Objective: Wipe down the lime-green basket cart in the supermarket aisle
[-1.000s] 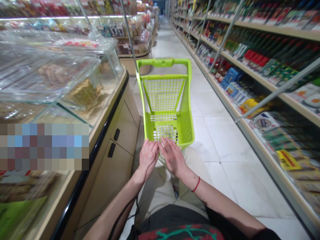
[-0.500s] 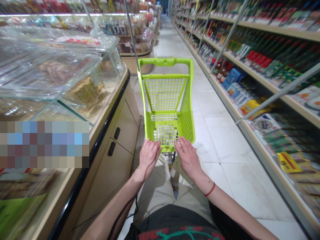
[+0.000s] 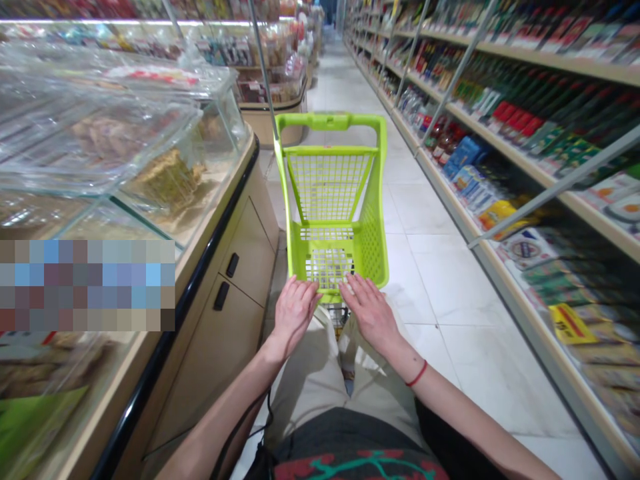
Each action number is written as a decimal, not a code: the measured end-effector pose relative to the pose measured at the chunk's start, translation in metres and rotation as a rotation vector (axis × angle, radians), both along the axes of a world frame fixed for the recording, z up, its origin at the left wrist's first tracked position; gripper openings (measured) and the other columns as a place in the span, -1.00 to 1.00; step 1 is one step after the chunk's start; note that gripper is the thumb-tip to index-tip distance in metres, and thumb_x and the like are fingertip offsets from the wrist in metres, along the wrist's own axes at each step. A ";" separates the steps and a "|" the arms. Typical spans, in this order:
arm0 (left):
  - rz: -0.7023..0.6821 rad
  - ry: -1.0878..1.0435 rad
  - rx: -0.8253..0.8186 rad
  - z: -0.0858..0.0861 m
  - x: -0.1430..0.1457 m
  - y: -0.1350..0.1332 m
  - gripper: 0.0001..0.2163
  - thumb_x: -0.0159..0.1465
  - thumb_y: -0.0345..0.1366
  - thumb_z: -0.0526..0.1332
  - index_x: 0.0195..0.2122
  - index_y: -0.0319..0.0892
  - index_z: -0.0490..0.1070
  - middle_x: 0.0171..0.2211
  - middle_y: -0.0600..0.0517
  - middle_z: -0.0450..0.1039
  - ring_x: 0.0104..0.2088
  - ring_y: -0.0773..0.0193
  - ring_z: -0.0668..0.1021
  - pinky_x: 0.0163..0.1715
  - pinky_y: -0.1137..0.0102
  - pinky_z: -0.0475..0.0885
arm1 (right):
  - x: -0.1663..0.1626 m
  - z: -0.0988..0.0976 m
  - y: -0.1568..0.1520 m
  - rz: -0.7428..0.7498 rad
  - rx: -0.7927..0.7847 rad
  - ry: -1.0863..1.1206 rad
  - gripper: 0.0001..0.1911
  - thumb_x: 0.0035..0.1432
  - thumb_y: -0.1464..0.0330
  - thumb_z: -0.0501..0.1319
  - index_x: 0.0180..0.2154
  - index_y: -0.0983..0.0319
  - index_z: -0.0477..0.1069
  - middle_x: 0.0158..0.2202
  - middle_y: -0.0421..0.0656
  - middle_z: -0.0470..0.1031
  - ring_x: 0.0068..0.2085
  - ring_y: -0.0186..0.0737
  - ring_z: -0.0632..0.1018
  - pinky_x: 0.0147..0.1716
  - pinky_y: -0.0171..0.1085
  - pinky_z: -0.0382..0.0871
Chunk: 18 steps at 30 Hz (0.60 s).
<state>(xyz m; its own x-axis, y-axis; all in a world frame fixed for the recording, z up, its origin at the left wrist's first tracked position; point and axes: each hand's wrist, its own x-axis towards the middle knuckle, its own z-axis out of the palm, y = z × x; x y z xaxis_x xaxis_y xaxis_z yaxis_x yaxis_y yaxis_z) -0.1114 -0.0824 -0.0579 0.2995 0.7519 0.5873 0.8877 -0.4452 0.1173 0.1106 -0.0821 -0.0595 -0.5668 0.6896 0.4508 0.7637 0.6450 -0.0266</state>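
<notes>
A lime-green plastic shopping cart (image 3: 373, 247) stands on the aisle floor right in front of me, its basket empty and its handle at the far end. My left hand (image 3: 294, 315) lies on the near rim at the left, fingers stretched out flat. My right hand (image 3: 373, 315), with a red band at the wrist, lies on the near rim at the right, fingers also spread flat. Neither hand holds anything. A small gap separates the two hands.
A glass display counter (image 3: 150, 153) with baked goods and a beige cabinet base (image 3: 240, 267) runs along the left, close to the cart. Long shelves (image 3: 525, 167) of packaged goods and bottles line the right. The white tiled aisle (image 3: 435, 267) stretches ahead.
A second ago my hands touched each other at the middle of the rim. My right hand has slid to the right, so the hands now lie apart. The cart has barely moved.
</notes>
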 end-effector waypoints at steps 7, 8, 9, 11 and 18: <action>0.004 -0.014 0.043 -0.001 0.002 0.000 -0.80 0.37 -0.31 0.13 -0.02 -0.17 0.41 -0.23 0.02 0.55 -0.18 0.24 0.53 0.19 0.16 0.33 | -0.003 -0.006 -0.004 -0.108 0.009 0.059 -0.36 0.24 0.65 -0.04 0.33 0.29 0.09 0.33 0.12 0.18 0.41 0.03 0.04 0.26 0.14 0.22; 0.007 -0.016 0.040 -0.001 0.002 0.000 -0.80 0.37 -0.31 0.13 -0.02 -0.17 0.41 -0.23 0.02 0.55 -0.19 0.24 0.53 0.18 0.16 0.34 | -0.014 -0.006 -0.004 -0.092 0.008 0.070 -0.36 0.23 0.65 -0.04 0.33 0.30 0.09 0.33 0.12 0.19 0.41 0.04 0.03 0.27 0.14 0.21; 0.009 -0.017 0.037 -0.001 0.002 -0.001 -0.81 0.37 -0.32 0.12 -0.03 -0.16 0.41 -0.23 0.02 0.55 -0.19 0.24 0.53 0.18 0.16 0.34 | -0.026 -0.005 -0.005 -0.067 0.003 0.078 -0.36 0.23 0.64 -0.03 0.33 0.30 0.10 0.33 0.11 0.19 0.41 0.04 0.03 0.27 0.13 0.21; 0.013 -0.014 0.019 -0.001 0.002 -0.001 -0.82 0.38 -0.35 0.08 -0.07 -0.15 0.42 -0.25 0.02 0.54 -0.19 0.24 0.53 0.18 0.15 0.34 | -0.049 -0.002 -0.006 -0.021 -0.030 0.082 -0.38 0.23 0.58 0.02 0.32 0.31 0.12 0.35 0.08 0.17 0.40 0.07 0.04 0.28 0.12 0.19; 0.015 0.000 -0.029 0.001 0.000 0.000 -0.83 0.38 -0.34 0.08 -0.11 -0.16 0.44 -0.27 0.02 0.53 -0.21 0.25 0.52 0.20 0.16 0.32 | -0.055 0.003 -0.002 0.006 -0.030 0.068 -0.47 0.28 0.49 0.09 0.27 0.30 0.22 0.33 0.05 0.20 0.37 0.04 0.15 0.27 0.05 0.22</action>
<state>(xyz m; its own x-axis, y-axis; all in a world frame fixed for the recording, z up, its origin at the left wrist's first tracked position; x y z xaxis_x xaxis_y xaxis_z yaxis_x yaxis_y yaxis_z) -0.1111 -0.0828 -0.0569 0.2882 0.7729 0.5653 0.8943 -0.4283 0.1296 0.0560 -0.0839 -0.0566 -0.5391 0.7004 0.4678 0.7559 0.6473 -0.0980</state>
